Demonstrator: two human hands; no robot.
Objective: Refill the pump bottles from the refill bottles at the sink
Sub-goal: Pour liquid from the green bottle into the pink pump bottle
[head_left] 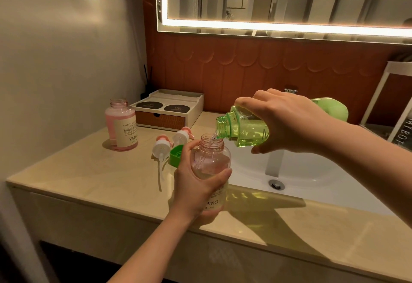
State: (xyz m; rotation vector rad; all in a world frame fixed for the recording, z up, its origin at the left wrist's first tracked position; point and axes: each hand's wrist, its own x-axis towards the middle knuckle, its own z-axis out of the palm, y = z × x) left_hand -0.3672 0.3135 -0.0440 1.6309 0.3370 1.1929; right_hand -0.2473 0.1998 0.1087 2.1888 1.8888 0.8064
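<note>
Right hand point(287, 122) wraps the green refill bottle point(245, 130), tipped mouth-left. A thin stream drops into the open neck of a pink pump bottle point(211, 162). Left hand point(194, 184) grips that bottle round its middle, at the near edge of the counter point(89, 171), just left of the sink point(312, 171).

Best kept slow: mouths close, tilt gentle, stop below the neck so the pump tube fits.

Count:
- Two pink bottles; the second bottle point(121, 124) stands uncapped, far left.
- Two pump heads point(161, 148) lying loose.
- One green cap point(176, 154).
- One refill bottle.
</note>
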